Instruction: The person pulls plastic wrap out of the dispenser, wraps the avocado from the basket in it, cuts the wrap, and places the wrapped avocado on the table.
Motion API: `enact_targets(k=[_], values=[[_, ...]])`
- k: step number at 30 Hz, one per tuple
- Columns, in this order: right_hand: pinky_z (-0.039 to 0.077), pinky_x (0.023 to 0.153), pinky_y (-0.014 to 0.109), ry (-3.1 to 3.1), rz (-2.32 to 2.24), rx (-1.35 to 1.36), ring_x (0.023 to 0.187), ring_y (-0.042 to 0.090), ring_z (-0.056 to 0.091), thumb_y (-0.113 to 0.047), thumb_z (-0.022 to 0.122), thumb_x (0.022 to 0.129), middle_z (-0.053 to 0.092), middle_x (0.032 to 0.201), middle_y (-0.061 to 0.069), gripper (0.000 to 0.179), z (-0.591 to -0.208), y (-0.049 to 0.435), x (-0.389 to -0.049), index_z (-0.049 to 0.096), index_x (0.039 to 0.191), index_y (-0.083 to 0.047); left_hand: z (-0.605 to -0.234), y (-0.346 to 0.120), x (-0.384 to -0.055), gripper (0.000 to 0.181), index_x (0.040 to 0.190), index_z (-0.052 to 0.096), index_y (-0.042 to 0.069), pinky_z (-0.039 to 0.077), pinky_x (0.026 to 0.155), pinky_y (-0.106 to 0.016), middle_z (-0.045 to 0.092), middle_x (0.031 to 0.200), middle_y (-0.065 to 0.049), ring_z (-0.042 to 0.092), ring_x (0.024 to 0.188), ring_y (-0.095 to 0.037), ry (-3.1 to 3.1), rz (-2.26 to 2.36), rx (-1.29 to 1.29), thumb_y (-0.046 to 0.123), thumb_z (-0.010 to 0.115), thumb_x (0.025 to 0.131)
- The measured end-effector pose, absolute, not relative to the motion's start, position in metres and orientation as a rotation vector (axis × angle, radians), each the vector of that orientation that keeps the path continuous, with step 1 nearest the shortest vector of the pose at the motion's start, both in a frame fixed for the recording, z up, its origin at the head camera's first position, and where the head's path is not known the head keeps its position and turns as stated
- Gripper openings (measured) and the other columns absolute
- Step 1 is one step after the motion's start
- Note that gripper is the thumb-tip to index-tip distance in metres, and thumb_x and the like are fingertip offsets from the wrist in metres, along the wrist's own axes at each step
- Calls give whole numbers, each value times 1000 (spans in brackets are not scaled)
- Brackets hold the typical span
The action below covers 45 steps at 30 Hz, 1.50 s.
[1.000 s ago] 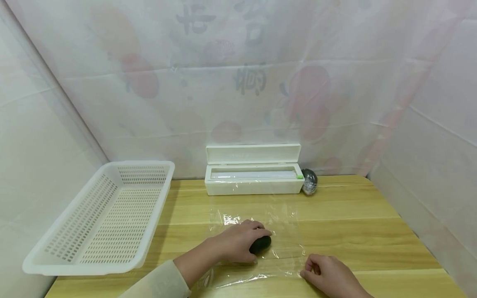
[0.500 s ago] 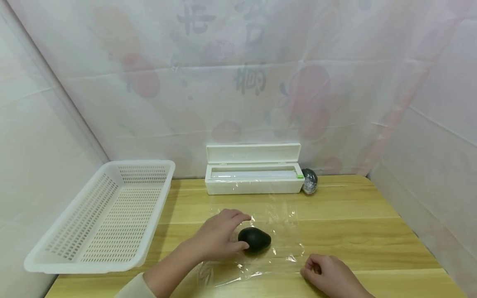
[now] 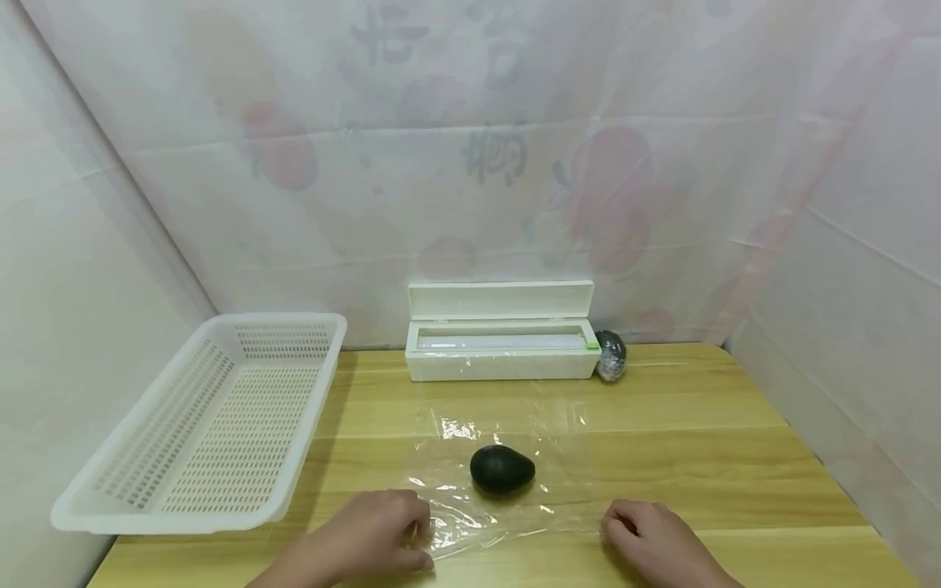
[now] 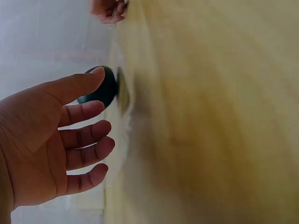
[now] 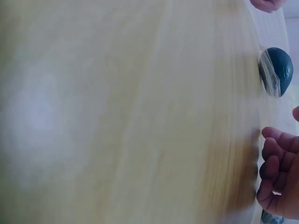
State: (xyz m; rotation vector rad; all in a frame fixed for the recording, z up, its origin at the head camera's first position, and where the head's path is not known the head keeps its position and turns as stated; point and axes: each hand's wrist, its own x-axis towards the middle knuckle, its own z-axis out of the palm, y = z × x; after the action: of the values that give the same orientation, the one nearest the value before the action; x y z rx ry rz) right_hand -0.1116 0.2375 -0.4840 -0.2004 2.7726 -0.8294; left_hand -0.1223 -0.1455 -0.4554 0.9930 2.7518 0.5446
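Observation:
A dark green avocado (image 3: 502, 469) lies on a sheet of clear plastic wrap (image 3: 559, 457) spread over the table in the head view. By the sheet's front left corner is my left hand (image 3: 375, 535), away from the avocado; in the left wrist view its fingers (image 4: 88, 135) are loosely bent, thumb apart, with nothing visibly held. My right hand (image 3: 657, 539) has curled fingers at the sheet's front right corner and seems to hold its edge; in the right wrist view, the exact contact with the thin film is hard to see.
Behind the sheet stands a white plastic wrap dispenser (image 3: 503, 365), lid raised and roll inside. A film-wrapped dark avocado (image 3: 611, 357) sits against its right end. A white perforated basket (image 3: 220, 441) stands at the left. Cloth walls (image 3: 441, 163) border the wooden table (image 3: 706, 465).
My left hand has let go of the avocado and drawn back left and toward me, to the sheet's front left corner. The avocado stays on the film. My right hand has hardly moved.

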Motion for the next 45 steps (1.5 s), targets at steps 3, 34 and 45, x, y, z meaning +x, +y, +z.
enact_targets(k=[3, 34, 45], values=[[35, 55, 21, 2796, -827, -154, 56, 2, 44, -41, 53, 93, 53, 63, -12, 22, -484, 237, -110, 58, 78, -26, -464, -147, -120, 26, 74, 57, 28, 35, 54, -15, 45, 69, 20, 40, 61, 4, 2746, 541, 1051, 46, 76, 68], [39, 53, 18, 2774, -939, -704, 62, -4, 45, -27, 63, 90, 49, 69, -17, 10, -468, 246, -122, 59, 81, -28, -463, -149, -130, 12, 72, 59, 22, 39, 56, -14, 54, 75, 15, 47, 66, 0, 3112, 392, 1432, 15, 67, 75], [42, 48, 21, 2669, -1100, -663, 56, -1, 45, -22, 63, 89, 51, 64, -12, 9, -457, 249, -133, 62, 81, -21, -445, -152, -157, 11, 75, 58, 22, 44, 61, -18, 56, 79, 14, 48, 70, -2, 3097, 388, 1414, 20, 68, 79]])
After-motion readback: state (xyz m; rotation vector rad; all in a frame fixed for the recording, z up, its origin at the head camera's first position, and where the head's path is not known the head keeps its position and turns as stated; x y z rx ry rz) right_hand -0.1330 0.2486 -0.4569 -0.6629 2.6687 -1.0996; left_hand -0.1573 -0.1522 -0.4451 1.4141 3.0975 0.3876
